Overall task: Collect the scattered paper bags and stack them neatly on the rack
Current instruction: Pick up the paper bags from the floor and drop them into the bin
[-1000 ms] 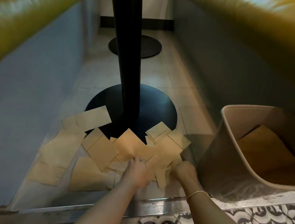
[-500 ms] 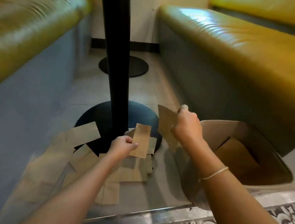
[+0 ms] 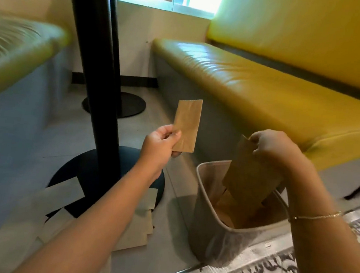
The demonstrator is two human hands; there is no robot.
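Left hand [image 3: 161, 143] pinches small bag [image 3: 186, 126] upright.

Both forearms bare, reaching forward from the bottom edge. Left hand [image 3: 160, 144] raised at mid-height, thumb on top, fingers [image 3: 176, 136] pinching a small paper bag [image 3: 187, 126] upright by its lower corner. Right hand [image 3: 272, 145] knuckles up, wrist bent down, fingers gripping top edge of a larger paper bag [image 3: 251, 181] hanging below it. Thin bracelet [image 3: 315, 216] on right wrist.
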